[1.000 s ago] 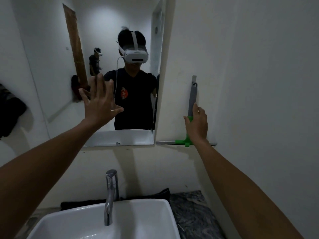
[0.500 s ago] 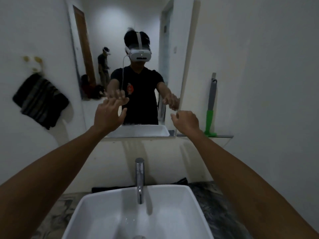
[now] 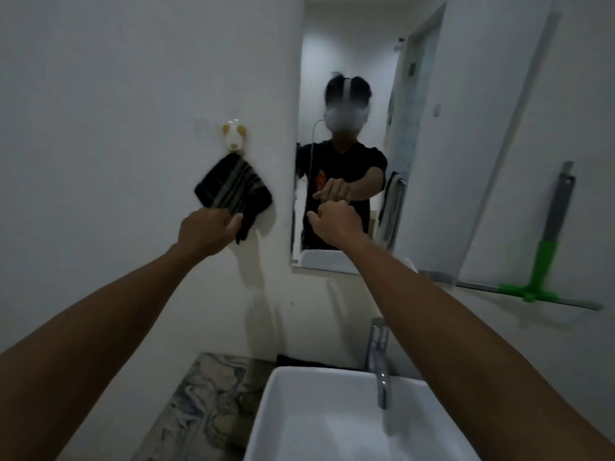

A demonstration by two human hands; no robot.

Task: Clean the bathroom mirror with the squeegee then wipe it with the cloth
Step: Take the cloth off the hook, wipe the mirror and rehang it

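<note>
Striped dark cloth [image 3: 233, 191] hanging on wall hook [image 3: 234, 137], left of mirror [image 3: 352, 94]. Left hand [image 3: 206, 229] gripping cloth's bottom edge. Right hand [image 3: 336, 224] in front of mirror, fingers loosely curled, holding nothing. Green squeegee [image 3: 545, 257] leaning on ledge right of mirror. Risk: hard pull could yank hook off wall. White sink [image 3: 332, 420] below mirror, nothing visible inside.

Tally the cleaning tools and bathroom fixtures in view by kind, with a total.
Cloth: 1, dark striped, hanging from the wall hook, gripped by the left hand
Squeegee: 1, green and grey, propped against the wall
Mirror: 1
Sink: 1
Tap: 1
Wall hook: 1
Total: 6
</note>
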